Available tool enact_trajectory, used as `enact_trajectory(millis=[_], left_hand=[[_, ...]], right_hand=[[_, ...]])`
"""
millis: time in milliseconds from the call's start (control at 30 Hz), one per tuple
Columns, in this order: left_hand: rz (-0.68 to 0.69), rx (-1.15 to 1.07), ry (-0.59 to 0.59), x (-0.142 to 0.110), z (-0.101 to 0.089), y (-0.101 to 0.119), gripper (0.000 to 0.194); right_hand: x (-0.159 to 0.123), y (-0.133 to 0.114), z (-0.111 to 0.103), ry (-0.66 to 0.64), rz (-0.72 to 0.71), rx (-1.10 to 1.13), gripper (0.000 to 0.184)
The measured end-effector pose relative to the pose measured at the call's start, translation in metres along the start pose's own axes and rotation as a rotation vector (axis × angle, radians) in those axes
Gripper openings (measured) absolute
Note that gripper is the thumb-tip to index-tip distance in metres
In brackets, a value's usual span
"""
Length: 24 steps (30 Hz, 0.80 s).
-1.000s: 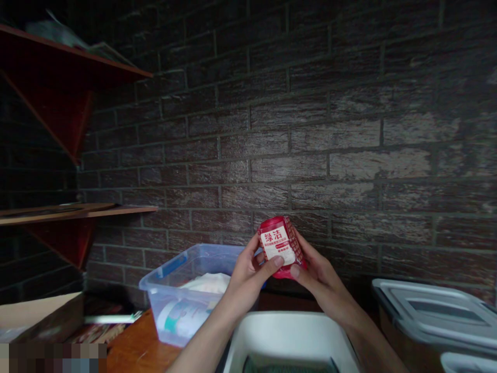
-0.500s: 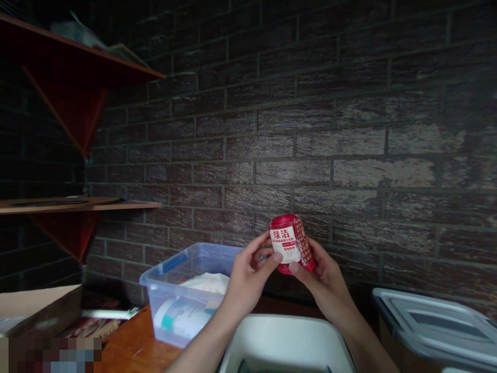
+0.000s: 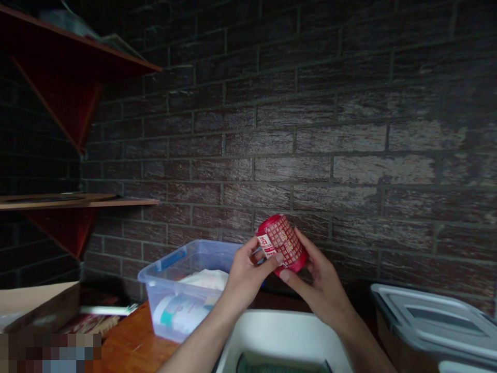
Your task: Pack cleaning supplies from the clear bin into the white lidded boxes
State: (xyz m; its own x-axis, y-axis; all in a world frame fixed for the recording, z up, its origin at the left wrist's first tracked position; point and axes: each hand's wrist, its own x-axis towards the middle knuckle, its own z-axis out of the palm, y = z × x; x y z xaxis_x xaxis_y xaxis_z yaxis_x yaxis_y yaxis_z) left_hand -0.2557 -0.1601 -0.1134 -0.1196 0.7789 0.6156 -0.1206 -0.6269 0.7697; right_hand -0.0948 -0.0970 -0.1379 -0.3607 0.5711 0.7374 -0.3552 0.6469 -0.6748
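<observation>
A small red container (image 3: 286, 243) with a white label and a pale grid pattern is held up in front of the brick wall, its top tilted to the left. My left hand (image 3: 248, 269) grips its left side, thumb across the front. On the right and lower side my right hand (image 3: 316, 274) closes round it, thumb near the bottom edge. Below the hands stands a white bin (image 3: 287, 331) with something dark inside; its front part is cut off by the frame.
A clear blue plastic box (image 3: 171, 290) holding white packages stands left on the wooden table (image 3: 130, 339). To the right is a grey-lidded box (image 3: 438, 321). An open cardboard box (image 3: 42, 305) lies far left, below wooden shelves (image 3: 128, 203).
The red container has been turned in my hands, so the patterned side faces me and the white label has moved left. It also leans further left.
</observation>
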Motion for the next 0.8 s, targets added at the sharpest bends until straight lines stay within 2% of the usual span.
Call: enact_trajectory(millis=[100, 233, 333, 533, 667, 800], left_hand=[[0.028, -0.031, -0.002, 0.0, 0.0, 0.0, 0.048], [0.039, -0.051, -0.024, 0.0, 0.001, -0.003, 0.057], [0.046, -0.019, -0.041, 0.0, 0.002, -0.003, 0.053], [0.051, 0.045, 0.024, 0.0, -0.001, 0.0, 0.032], [0.002, 0.042, 0.055, 0.001, -0.002, 0.001, 0.032], [-0.045, 0.041, 0.044, -0.001, -0.001, 0.003, 0.036]], right_hand=[[0.0, -0.006, 0.0, -0.038, 0.067, 0.12, 0.07], [0.003, -0.019, 0.003, -0.086, 0.081, 0.203, 0.063], [0.004, -0.025, 0.005, -0.091, 0.098, 0.223, 0.06], [0.002, -0.014, 0.007, -0.099, 0.096, 0.149, 0.06], [0.001, -0.004, 0.008, -0.114, 0.091, 0.115, 0.059], [0.001, -0.005, 0.007, -0.16, 0.109, 0.153, 0.06]])
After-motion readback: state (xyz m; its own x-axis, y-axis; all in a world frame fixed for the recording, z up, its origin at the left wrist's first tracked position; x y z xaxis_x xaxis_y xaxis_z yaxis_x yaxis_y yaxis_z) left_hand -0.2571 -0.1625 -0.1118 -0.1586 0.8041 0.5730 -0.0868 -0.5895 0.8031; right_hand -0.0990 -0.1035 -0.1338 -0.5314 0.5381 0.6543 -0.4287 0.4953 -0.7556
